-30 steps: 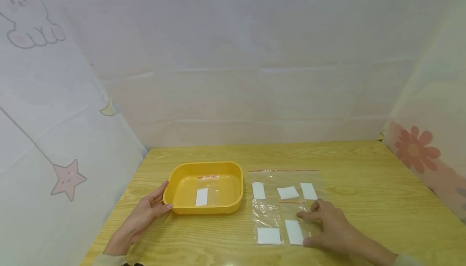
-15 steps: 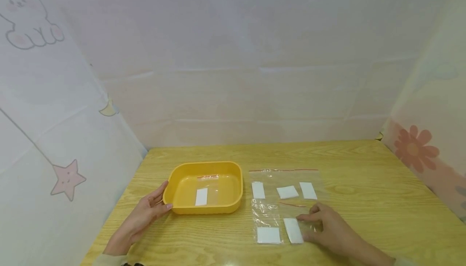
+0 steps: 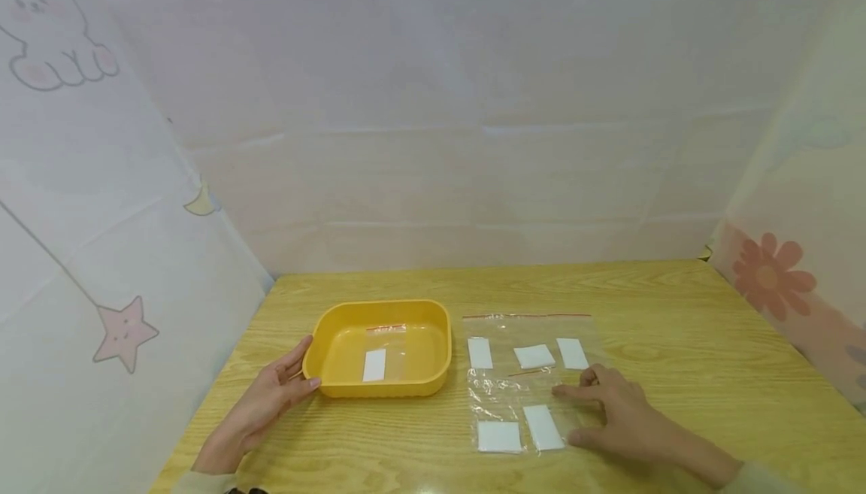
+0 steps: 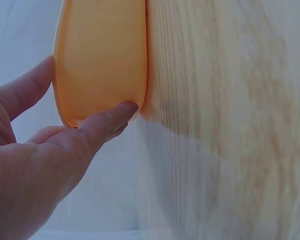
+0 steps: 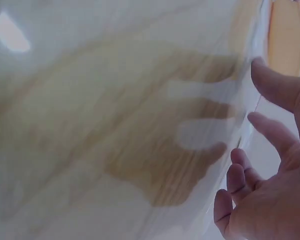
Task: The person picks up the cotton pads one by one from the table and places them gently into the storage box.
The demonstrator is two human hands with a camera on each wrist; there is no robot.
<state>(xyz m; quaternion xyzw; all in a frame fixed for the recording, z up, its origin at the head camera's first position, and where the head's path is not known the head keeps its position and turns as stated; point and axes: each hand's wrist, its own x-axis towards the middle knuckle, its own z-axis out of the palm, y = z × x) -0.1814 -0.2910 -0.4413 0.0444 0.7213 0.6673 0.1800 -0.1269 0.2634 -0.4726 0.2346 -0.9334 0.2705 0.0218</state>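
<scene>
A yellow tray (image 3: 443,328) sits left of centre on the wooden table with one white slip (image 3: 374,365) in it. My left hand (image 3: 298,375) lies open against the tray's near left corner, thumb and fingertip touching its wall (image 4: 102,55). To the right lie clear zip bags (image 3: 494,396) with red seal lines and several white slips, such as a slip (image 3: 543,427) near my right hand (image 3: 575,415). That hand rests on the plastic with fingers spread and straight. The right wrist view is blurred; it shows the fingers (image 5: 270,165) over clear film.
The wooden table (image 3: 676,343) has bare room at the back and the right. Pale cloth walls with a star (image 3: 125,332) and a flower (image 3: 767,276) close in left, back and right. The table's near edge is just below my forearms.
My right hand drew its fingertips slightly away from me on the plastic, and the small bag's red seal line shifted a little left and tilted. The left hand and tray stayed put.
</scene>
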